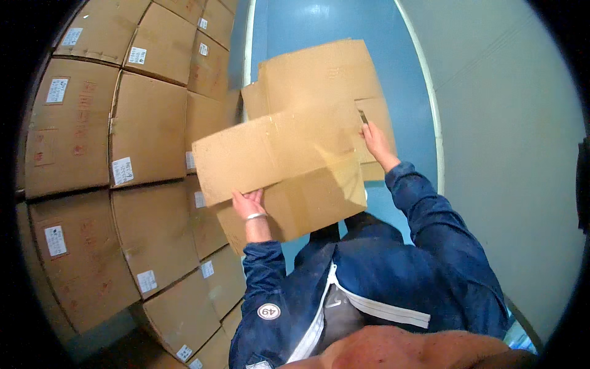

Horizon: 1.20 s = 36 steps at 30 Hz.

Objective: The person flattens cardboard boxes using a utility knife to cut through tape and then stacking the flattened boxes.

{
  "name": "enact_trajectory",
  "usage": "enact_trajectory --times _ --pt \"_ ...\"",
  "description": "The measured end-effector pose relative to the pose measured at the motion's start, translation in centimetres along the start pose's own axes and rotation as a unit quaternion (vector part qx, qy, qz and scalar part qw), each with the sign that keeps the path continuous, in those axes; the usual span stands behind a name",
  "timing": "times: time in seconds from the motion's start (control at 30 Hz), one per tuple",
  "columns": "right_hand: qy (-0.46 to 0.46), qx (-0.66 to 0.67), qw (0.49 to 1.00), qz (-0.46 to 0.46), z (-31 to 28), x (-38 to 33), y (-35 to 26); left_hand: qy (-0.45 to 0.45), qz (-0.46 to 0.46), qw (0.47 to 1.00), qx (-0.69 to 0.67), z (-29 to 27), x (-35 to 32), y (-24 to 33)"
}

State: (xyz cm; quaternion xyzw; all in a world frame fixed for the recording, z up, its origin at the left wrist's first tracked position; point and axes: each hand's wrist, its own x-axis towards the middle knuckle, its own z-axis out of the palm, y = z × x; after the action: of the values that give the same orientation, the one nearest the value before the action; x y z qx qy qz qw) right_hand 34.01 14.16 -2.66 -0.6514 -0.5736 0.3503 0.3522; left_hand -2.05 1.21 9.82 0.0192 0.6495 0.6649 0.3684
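Observation:
A flattened cardboard box (pixel 264 144) spreads out in front of my body, its panels overlapping. My left hand (pixel 249 205), with a pale band at the wrist, is closed on the lower edge of the nearer upper panel, towards its left end. Some of its fingertips are hidden by the cardboard. My right hand (pixel 377 142) is closed around a thin dark tool (pixel 362 116) that looks like a utility knife; most of its handle is hidden in the fist. The tool's tip meets the cardboard's right side, by a straight slit or edge.
Stacked closed cardboard cartons (pixel 150 132) with white labels form a wall on my left. A blue floor (pixel 326 24) with white border lines runs ahead and beneath the cardboard. On the right stands a plain grey wall (pixel 504 135).

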Motion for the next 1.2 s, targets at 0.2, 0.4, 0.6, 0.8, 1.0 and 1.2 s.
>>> enact_trajectory --times 0.2,0.4,0.6,0.8,1.0,1.2 --pt "0.076 0.24 0.968 -0.019 -2.3 -3.3 -8.9 -0.05 -0.006 0.999 -0.019 -0.8 -2.7 11.8" --pt "0.096 0.144 0.981 -0.082 -10.3 -3.6 -15.4 -0.18 -0.025 0.977 -0.115 2.0 -4.1 13.5" --pt "-0.033 0.386 0.919 -0.077 -14.6 -5.8 -12.4 -0.073 -0.039 0.996 -0.014 3.7 -4.1 12.3" --pt "-0.183 0.26 0.947 0.044 -18.4 -9.7 -11.8 -0.062 -0.048 0.993 0.088 4.1 -3.5 11.3" --pt "-0.11 0.206 0.972 -0.007 -14.7 -11.2 -7.6 -0.074 -0.053 0.992 0.089 3.8 -2.4 11.1" --pt "-0.341 0.144 0.929 0.028 -14.2 -12.2 -6.4 -0.065 -0.062 0.991 0.099 3.2 -2.4 9.6"
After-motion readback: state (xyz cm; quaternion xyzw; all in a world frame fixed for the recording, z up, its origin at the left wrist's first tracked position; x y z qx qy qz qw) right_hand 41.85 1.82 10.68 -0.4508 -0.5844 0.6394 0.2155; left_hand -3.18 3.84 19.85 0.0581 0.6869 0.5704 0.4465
